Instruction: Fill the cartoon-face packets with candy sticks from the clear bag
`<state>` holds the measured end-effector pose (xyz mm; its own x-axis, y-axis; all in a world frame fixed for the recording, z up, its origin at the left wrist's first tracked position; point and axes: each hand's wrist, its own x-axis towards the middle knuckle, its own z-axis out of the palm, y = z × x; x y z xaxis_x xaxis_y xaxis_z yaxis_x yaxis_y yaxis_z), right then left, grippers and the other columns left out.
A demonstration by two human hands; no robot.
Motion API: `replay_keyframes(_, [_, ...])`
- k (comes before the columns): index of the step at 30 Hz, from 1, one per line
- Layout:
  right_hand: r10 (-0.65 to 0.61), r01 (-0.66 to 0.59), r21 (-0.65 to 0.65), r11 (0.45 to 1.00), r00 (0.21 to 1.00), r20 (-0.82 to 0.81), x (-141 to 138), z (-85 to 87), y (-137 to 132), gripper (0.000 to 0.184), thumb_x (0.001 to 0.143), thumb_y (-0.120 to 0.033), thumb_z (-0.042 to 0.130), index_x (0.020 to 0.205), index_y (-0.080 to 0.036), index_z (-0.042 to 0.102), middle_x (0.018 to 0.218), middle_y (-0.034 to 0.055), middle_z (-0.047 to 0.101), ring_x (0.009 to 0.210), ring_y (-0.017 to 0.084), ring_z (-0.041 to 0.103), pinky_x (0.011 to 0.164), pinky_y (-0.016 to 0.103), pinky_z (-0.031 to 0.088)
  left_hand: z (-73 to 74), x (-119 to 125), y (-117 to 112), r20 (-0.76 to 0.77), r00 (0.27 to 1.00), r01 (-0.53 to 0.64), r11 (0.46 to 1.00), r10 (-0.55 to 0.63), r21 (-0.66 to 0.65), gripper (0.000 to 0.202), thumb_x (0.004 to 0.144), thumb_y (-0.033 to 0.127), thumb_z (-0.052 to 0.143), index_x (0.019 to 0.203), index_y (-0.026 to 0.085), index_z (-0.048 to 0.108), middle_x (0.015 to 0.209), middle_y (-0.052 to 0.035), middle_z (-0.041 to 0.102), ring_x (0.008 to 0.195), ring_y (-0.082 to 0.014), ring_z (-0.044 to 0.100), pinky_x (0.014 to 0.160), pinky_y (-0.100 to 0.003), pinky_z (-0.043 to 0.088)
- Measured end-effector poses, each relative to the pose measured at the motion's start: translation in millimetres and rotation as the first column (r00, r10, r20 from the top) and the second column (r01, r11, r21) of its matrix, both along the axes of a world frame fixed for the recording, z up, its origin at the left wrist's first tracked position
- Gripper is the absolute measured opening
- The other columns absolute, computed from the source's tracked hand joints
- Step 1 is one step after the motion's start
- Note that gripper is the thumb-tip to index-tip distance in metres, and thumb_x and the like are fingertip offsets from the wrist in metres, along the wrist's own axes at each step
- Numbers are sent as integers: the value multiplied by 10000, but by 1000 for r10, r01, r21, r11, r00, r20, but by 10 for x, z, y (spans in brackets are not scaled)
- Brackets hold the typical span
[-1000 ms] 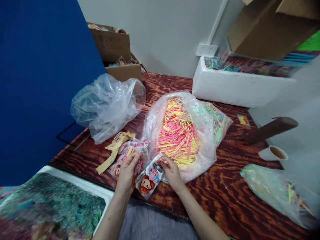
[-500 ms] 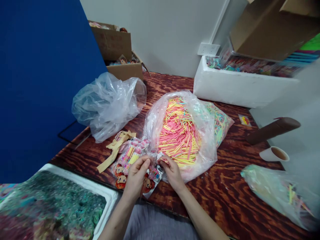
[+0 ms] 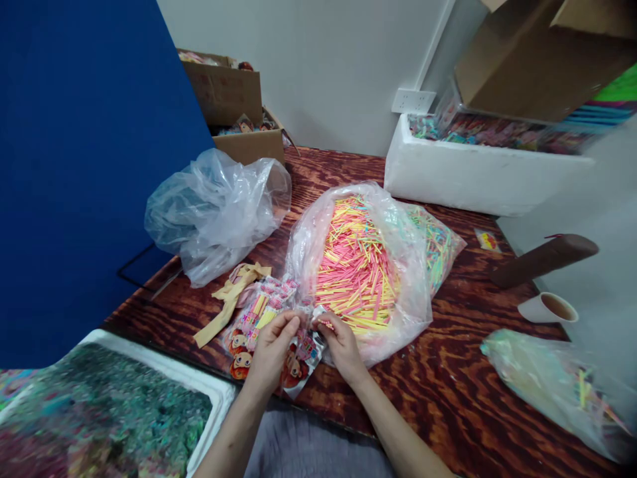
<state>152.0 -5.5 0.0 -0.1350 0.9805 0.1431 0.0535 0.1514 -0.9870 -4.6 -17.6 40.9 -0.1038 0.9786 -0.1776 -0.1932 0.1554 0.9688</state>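
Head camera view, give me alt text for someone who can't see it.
A person's left hand and right hand pinch the top of a cartoon-printed packet at the near edge of a wooden table, in front of a clear bag of pink and yellow sticks.

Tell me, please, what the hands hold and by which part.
The left hand and right hand together pinch a cartoon-printed packet at its top edge.

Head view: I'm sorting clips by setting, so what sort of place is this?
Probably a packing workroom: a bag of coloured sticks on the table, left hand and right hand on a printed packet, a foam box of packets.
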Motion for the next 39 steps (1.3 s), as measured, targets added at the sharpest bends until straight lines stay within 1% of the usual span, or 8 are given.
replay_keyframes(5, [-79, 45, -152, 987, 970, -231, 14, 37, 35, 151, 876, -343, 611, 860, -209, 677, 774, 3, 662, 767, 159, 606, 744, 264, 440, -94, -139, -8, -43, 997, -69, 997, 67, -46, 301, 735, 435, 724, 890, 176, 722, 830, -19, 700, 732, -137, 591, 704, -229, 457])
replay_keyframes(11, [-258, -27, -402, 915, 728, -635, 154, 301, 138, 200, 760, -346, 750, 859, -187, 681, 723, 3, 693, 700, 153, 651, 733, 298, 503, -30, -95, -18, -155, 988, 13, 1000, -13, -1, 258, 786, 406, 666, 877, 171, 719, 848, -37, 701, 794, -169, 603, 738, -251, 459])
replay_keyframes(16, [-328, -123, -479, 869, 582, -744, 310, 479, 195, 199, 694, -260, 817, 822, -180, 687, 720, -9, 703, 724, 137, 674, 815, 304, 539, 25, 28, -32, -394, 914, 166, 975, -96, 146, 199, 862, 324, 568, 823, 182, 703, 840, -40, 679, 830, -185, 610, 766, -272, 447])
replay_keyframes(22, [-318, -148, -459, 876, 538, -781, 337, 709, 281, 147, 745, -302, 777, 826, -220, 686, 937, 7, 754, 991, 179, 684, 950, 346, 498, 62, 149, -70, -531, 835, 275, 945, -145, 175, 213, 906, 288, 517, 837, 197, 697, 862, -41, 668, 833, -181, 613, 749, -272, 438])
replay_keyframes(25, [-272, -142, -416, 898, 564, -780, 244, 807, 285, 117, 798, -352, 721, 822, -246, 677, 995, 7, 748, 1065, 208, 659, 978, 418, 477, 90, 181, -72, -516, 842, 281, 943, -155, 176, 219, 907, 292, 519, 833, 197, 702, 831, -37, 660, 802, -176, 606, 720, -263, 430])
replay_keyframes(29, [-215, -91, -382, 919, 698, -683, 143, 827, 213, 209, 803, -428, 693, 829, -221, 697, 981, 58, 751, 1079, 267, 646, 987, 487, 454, 81, 191, -77, -383, 913, 209, 967, -139, 146, 223, 882, 335, 555, 801, 184, 698, 783, -22, 634, 740, -163, 579, 678, -244, 418])
replay_keyframes(34, [-88, -117, -382, 917, 874, -478, 147, 874, 77, 282, 803, -444, 674, 871, -174, 718, 1079, 103, 724, 1112, 277, 608, 1032, 461, 392, 38, 193, -99, -201, 964, 188, 980, -172, 65, 221, 846, 361, 604, 819, 170, 711, 805, -28, 654, 764, -168, 583, 705, -238, 436])
replay_keyframes(39, [10, -137, -342, 930, 938, -348, 142, 963, 8, 221, 778, -376, 714, 918, -210, 667, 1126, 57, 695, 1108, 239, 607, 1018, 397, 403, 27, 203, -100, -110, 980, 175, 978, -163, 111, 167, 830, 316, 629, 854, 178, 721, 884, -38, 670, 860, -180, 607, 779, -251, 461])
